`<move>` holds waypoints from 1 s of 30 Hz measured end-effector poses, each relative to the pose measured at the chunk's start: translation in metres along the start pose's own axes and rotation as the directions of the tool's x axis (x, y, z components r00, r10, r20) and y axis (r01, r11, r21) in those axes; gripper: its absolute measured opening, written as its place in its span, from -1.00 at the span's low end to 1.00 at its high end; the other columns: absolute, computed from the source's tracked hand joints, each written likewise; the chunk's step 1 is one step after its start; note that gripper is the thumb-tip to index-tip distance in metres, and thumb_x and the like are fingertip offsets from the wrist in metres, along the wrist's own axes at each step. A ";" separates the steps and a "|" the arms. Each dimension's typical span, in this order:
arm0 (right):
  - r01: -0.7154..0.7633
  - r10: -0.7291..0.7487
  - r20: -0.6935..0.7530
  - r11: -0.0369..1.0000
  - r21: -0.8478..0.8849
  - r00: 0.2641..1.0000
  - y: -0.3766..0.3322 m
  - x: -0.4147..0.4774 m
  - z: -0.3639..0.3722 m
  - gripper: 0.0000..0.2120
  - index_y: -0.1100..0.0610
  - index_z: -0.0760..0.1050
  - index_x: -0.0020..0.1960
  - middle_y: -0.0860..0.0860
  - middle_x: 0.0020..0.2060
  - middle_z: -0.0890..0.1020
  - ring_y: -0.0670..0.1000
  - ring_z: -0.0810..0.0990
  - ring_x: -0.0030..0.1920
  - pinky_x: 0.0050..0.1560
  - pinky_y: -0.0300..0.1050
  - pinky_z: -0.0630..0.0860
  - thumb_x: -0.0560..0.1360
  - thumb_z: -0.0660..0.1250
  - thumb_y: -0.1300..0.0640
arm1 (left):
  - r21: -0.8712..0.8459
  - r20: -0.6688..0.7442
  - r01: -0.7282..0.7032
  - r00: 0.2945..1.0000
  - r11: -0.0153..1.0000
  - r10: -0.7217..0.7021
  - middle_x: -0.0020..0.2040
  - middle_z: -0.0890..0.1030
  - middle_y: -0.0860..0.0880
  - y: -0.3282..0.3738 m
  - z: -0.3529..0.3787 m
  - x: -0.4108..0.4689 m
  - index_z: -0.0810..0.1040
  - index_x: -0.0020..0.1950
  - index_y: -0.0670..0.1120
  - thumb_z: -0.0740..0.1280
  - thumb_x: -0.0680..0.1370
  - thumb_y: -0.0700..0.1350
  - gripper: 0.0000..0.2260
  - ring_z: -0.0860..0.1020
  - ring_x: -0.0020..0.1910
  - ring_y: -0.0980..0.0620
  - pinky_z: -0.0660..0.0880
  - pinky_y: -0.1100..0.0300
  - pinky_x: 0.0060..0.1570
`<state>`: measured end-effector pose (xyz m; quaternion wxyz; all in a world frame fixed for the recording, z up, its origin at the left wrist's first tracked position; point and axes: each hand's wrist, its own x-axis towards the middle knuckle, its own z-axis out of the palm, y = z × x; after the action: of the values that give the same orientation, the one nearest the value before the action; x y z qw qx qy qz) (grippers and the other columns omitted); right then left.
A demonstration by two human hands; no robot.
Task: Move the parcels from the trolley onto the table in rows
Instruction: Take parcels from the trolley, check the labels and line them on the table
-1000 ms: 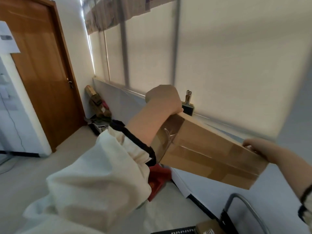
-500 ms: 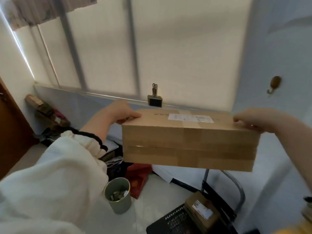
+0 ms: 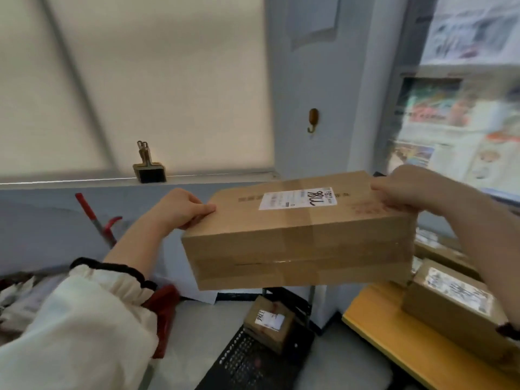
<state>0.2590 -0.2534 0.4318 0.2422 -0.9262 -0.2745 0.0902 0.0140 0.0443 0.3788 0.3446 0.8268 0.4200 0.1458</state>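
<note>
Cardboard, brown and taped: a long parcel with a white label (image 3: 298, 235) is held in the air between both hands. The left hand (image 3: 180, 206) grips its left end and the right hand (image 3: 408, 190) curls over its right end. Below it, a small cardboard box (image 3: 270, 325) sits on the black trolley deck (image 3: 242, 364). At right, another labelled brown box (image 3: 450, 302) rests on the yellow counter (image 3: 365, 313)

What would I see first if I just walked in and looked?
A big brown parcel held up in the middle, with the left hand gripping one end and the right hand the other. Below it a small parcel sits on the black trolley, and at the lower right a labelled parcel lies on the yellow table.
</note>
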 end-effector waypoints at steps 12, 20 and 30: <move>-0.771 0.700 0.370 0.421 0.477 0.611 0.320 -0.116 0.056 -0.78 0.19 0.48 0.05 0.16 -0.13 0.61 0.15 0.58 -0.16 -0.40 -0.01 0.51 0.49 0.33 0.08 | 0.070 0.290 -0.214 0.939 0.974 0.186 0.02 0.64 -0.02 0.081 0.303 -0.049 0.59 0.10 -0.06 0.37 0.49 0.08 -0.71 0.56 -0.05 0.03 0.50 0.10 -0.03; -0.845 0.882 0.317 0.150 0.512 0.349 0.432 -0.195 0.068 -0.43 0.18 0.28 0.39 0.15 0.21 0.50 0.15 0.50 0.09 -0.09 0.01 0.47 0.47 0.36 0.01 | 0.165 0.462 -0.371 0.847 0.914 0.261 -0.12 0.57 0.11 0.142 0.417 -0.109 0.49 -0.01 0.08 0.34 0.47 0.16 -0.80 0.49 -0.16 0.13 0.38 0.21 -0.19; -0.790 0.936 0.020 0.284 0.543 0.350 0.506 -0.282 0.043 -0.62 0.14 0.44 0.23 -0.08 -0.08 0.49 -0.05 0.49 -0.08 -0.14 -0.14 0.42 0.47 0.34 0.03 | 0.129 0.732 -0.394 0.656 0.910 0.181 -0.22 0.57 0.08 0.191 0.539 -0.159 0.46 -0.17 0.01 0.46 0.41 0.08 -0.77 0.53 -0.24 0.14 0.44 0.25 -0.34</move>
<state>0.2460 -0.7619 0.1518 0.4037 -0.8352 0.3511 0.1270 0.3169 -0.4016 0.1301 0.3319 0.9145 0.1343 -0.1887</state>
